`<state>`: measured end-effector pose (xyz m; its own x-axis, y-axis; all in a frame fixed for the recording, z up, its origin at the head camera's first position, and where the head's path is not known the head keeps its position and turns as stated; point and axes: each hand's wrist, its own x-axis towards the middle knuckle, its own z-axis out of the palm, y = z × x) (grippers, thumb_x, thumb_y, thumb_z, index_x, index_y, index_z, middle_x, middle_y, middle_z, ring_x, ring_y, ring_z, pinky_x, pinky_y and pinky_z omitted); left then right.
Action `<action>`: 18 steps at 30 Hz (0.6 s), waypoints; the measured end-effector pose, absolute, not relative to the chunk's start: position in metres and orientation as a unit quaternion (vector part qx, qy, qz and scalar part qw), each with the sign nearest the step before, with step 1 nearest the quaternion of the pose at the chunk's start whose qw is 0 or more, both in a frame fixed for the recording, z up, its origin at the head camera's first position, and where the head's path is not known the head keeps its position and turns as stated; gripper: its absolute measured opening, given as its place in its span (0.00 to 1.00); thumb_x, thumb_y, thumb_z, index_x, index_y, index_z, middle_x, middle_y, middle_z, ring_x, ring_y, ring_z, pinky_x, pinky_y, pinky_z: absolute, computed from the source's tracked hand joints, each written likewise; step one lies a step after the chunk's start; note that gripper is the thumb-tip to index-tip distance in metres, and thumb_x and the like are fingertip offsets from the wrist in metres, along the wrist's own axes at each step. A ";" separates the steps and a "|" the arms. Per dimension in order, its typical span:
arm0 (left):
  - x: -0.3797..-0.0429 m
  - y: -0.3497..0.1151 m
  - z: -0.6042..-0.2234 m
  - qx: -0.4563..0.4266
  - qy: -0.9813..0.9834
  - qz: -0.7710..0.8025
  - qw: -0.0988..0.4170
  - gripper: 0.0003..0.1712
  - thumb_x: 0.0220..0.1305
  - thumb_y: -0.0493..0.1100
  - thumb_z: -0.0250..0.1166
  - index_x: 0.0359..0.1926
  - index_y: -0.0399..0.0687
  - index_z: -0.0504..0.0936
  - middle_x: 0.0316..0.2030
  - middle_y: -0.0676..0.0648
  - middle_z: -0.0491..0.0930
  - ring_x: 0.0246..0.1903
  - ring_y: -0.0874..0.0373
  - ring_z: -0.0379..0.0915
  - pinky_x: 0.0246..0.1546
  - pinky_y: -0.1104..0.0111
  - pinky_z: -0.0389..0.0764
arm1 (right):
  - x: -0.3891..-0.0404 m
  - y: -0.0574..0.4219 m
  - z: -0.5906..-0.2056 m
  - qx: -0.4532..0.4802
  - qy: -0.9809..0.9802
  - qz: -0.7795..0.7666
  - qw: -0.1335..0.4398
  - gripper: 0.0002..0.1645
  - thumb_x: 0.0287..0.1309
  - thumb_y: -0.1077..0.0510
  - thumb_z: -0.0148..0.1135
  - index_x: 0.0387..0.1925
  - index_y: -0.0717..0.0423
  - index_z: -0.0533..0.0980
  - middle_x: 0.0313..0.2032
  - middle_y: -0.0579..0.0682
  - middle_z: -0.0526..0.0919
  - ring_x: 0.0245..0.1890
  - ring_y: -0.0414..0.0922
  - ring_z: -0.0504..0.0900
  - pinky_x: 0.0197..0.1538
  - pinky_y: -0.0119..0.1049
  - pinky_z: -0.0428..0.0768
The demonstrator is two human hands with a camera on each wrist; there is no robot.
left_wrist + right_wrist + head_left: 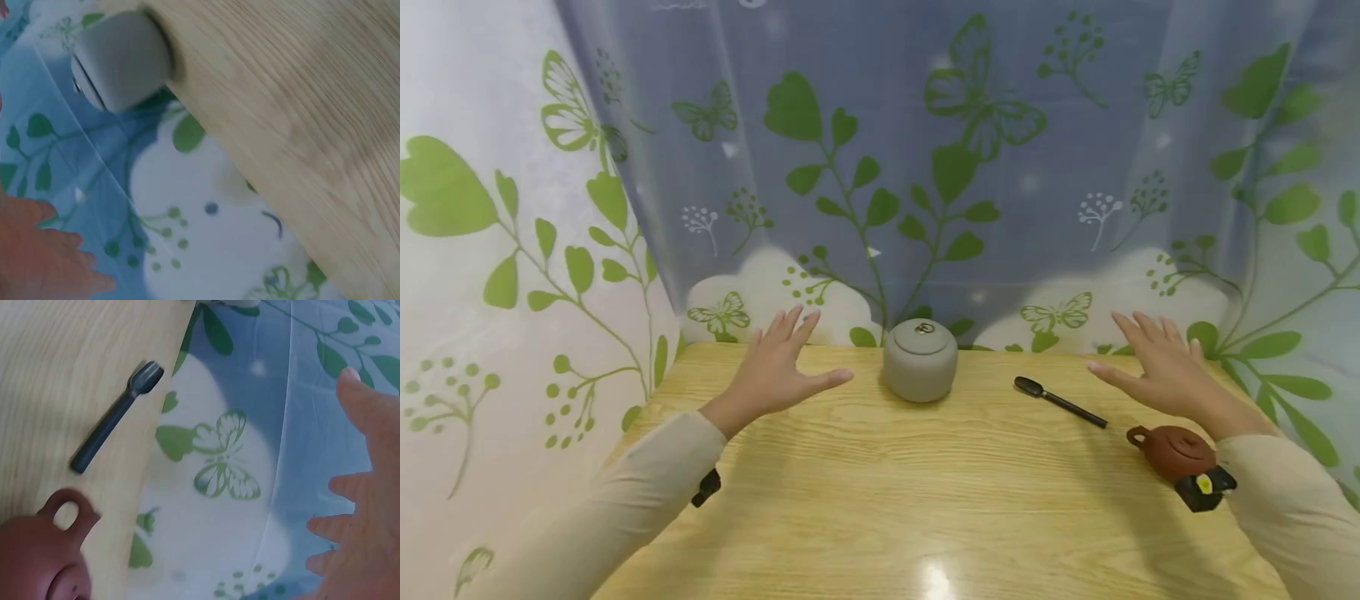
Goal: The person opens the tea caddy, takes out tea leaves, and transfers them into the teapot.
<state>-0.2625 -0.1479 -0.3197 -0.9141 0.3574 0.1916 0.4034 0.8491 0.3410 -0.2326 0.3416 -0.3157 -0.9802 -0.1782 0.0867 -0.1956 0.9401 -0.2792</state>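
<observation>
A grey lidded jar (921, 362) with a small metal ring on its lid stands at the back middle of the table. To its left, my left hand (782, 367) is held up with fingers spread, touching nothing. My right hand (1172, 375) is likewise raised and spread at the right, apart from everything. Below and left of it lies a dark tea scoop (1063, 402), also in the right wrist view as a black scoop (115, 419). A reddish-brown clay teapot (1180, 452) sits under my right forearm, partly hidden by the wrist camera; its loop handle (69, 506) shows in the right wrist view.
The light wood table (880, 500) ends at a back edge just behind the jar. A printed curtain (865, 183) with leaves and butterflies hangs behind and along both sides. A black wrist camera (1204, 487) is strapped to the right arm.
</observation>
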 end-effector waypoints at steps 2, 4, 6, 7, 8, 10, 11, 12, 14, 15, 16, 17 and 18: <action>-0.261 -0.133 -0.322 -0.214 -0.954 -0.202 0.059 0.57 0.56 0.73 0.59 0.76 0.51 0.47 0.75 0.43 0.40 0.74 0.44 0.30 0.69 0.40 0.36 | -0.228 0.350 -0.317 0.093 -0.984 0.146 0.032 0.55 0.65 0.34 0.50 0.75 0.58 0.36 0.70 0.75 0.38 0.66 0.77 0.29 0.56 0.80 0.35; -0.260 -0.117 -0.325 -0.230 -0.948 -0.213 0.056 0.57 0.56 0.72 0.60 0.76 0.51 0.48 0.75 0.44 0.41 0.74 0.45 0.31 0.69 0.41 0.37 | -0.224 0.359 -0.319 0.089 -0.984 0.149 0.036 0.55 0.65 0.35 0.50 0.75 0.60 0.36 0.69 0.76 0.40 0.66 0.78 0.31 0.55 0.80 0.38; -0.259 -0.100 -0.328 -0.243 -0.943 -0.222 0.050 0.58 0.55 0.73 0.61 0.76 0.51 0.48 0.75 0.44 0.41 0.74 0.46 0.31 0.70 0.43 0.37 | -0.219 0.367 -0.322 0.086 -0.983 0.155 0.039 0.54 0.66 0.36 0.50 0.75 0.61 0.37 0.69 0.77 0.42 0.65 0.79 0.32 0.55 0.80 0.39; -0.259 -0.092 -0.331 -0.250 -0.941 -0.225 0.047 0.58 0.54 0.73 0.61 0.76 0.51 0.48 0.75 0.44 0.41 0.74 0.47 0.32 0.70 0.44 0.37 | -0.216 0.372 -0.324 0.086 -0.983 0.159 0.043 0.54 0.66 0.37 0.51 0.75 0.62 0.37 0.69 0.77 0.43 0.65 0.80 0.33 0.55 0.80 0.39; -0.259 -0.084 -0.333 -0.256 -0.938 -0.229 0.043 0.59 0.54 0.73 0.62 0.76 0.51 0.48 0.75 0.44 0.42 0.74 0.47 0.33 0.71 0.45 0.36 | -0.214 0.376 -0.326 0.086 -0.982 0.162 0.045 0.53 0.67 0.38 0.51 0.74 0.64 0.38 0.68 0.78 0.43 0.65 0.80 0.34 0.55 0.80 0.40; -0.258 -0.067 -0.337 -0.270 -0.933 -0.235 0.035 0.59 0.53 0.73 0.62 0.76 0.50 0.49 0.75 0.43 0.42 0.74 0.47 0.34 0.71 0.47 0.37 | -0.209 0.385 -0.330 0.088 -0.981 0.169 0.048 0.52 0.67 0.40 0.51 0.74 0.66 0.39 0.67 0.79 0.45 0.64 0.80 0.36 0.56 0.79 0.41; -0.258 -0.059 -0.340 -0.278 -0.931 -0.235 0.032 0.59 0.53 0.73 0.63 0.75 0.49 0.50 0.75 0.43 0.43 0.74 0.47 0.35 0.71 0.47 0.37 | -0.206 0.389 -0.332 0.089 -0.980 0.171 0.050 0.52 0.68 0.40 0.51 0.73 0.67 0.39 0.67 0.79 0.46 0.64 0.80 0.37 0.57 0.78 0.42; -0.258 -0.050 -0.342 -0.286 -0.928 -0.236 0.029 0.58 0.53 0.72 0.63 0.75 0.49 0.51 0.75 0.43 0.44 0.74 0.47 0.36 0.71 0.47 0.38 | -0.204 0.393 -0.335 0.091 -0.979 0.171 0.055 0.51 0.68 0.41 0.51 0.73 0.69 0.40 0.66 0.80 0.48 0.64 0.80 0.39 0.58 0.77 0.43; -0.257 -0.032 -0.346 -0.303 -0.922 -0.239 0.023 0.58 0.53 0.72 0.63 0.75 0.48 0.52 0.75 0.43 0.45 0.74 0.46 0.38 0.71 0.46 0.40 | -0.198 0.402 -0.339 0.092 -0.978 0.175 0.061 0.51 0.68 0.43 0.52 0.72 0.71 0.41 0.66 0.80 0.50 0.64 0.79 0.42 0.58 0.76 0.46; -0.257 -0.023 -0.348 -0.310 -0.920 -0.238 0.018 0.57 0.53 0.72 0.63 0.75 0.48 0.52 0.75 0.43 0.45 0.74 0.46 0.38 0.71 0.46 0.41 | -0.195 0.406 -0.341 0.093 -0.977 0.179 0.066 0.50 0.68 0.44 0.53 0.72 0.71 0.42 0.65 0.80 0.50 0.64 0.79 0.44 0.58 0.75 0.47; -0.257 -0.014 -0.351 -0.317 -0.918 -0.238 0.013 0.57 0.53 0.73 0.62 0.75 0.49 0.52 0.75 0.43 0.45 0.74 0.47 0.38 0.71 0.46 0.41 | -0.193 0.409 -0.344 0.092 -0.976 0.183 0.068 0.50 0.68 0.44 0.53 0.72 0.72 0.42 0.65 0.80 0.50 0.64 0.79 0.44 0.58 0.75 0.48; -0.256 -0.005 -0.353 -0.323 -0.916 -0.238 0.008 0.57 0.54 0.73 0.62 0.75 0.49 0.52 0.75 0.44 0.45 0.74 0.47 0.38 0.71 0.47 0.42 | -0.190 0.413 -0.346 0.091 -0.976 0.187 0.071 0.50 0.68 0.45 0.53 0.72 0.73 0.42 0.65 0.80 0.51 0.64 0.78 0.45 0.57 0.75 0.49; -0.256 0.005 -0.356 -0.329 -0.913 -0.240 0.001 0.57 0.54 0.73 0.61 0.75 0.50 0.51 0.75 0.45 0.44 0.74 0.47 0.38 0.71 0.47 0.42 | -0.187 0.417 -0.348 0.088 -0.975 0.191 0.070 0.50 0.68 0.45 0.53 0.72 0.73 0.42 0.65 0.80 0.50 0.64 0.78 0.45 0.58 0.75 0.49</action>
<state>-0.2557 0.0048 -0.3557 -0.7837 0.6001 0.1602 0.6013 0.6685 0.4377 -0.1866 0.4166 -0.3482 -0.9748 -0.1447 0.1701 -0.1982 0.9113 -0.3609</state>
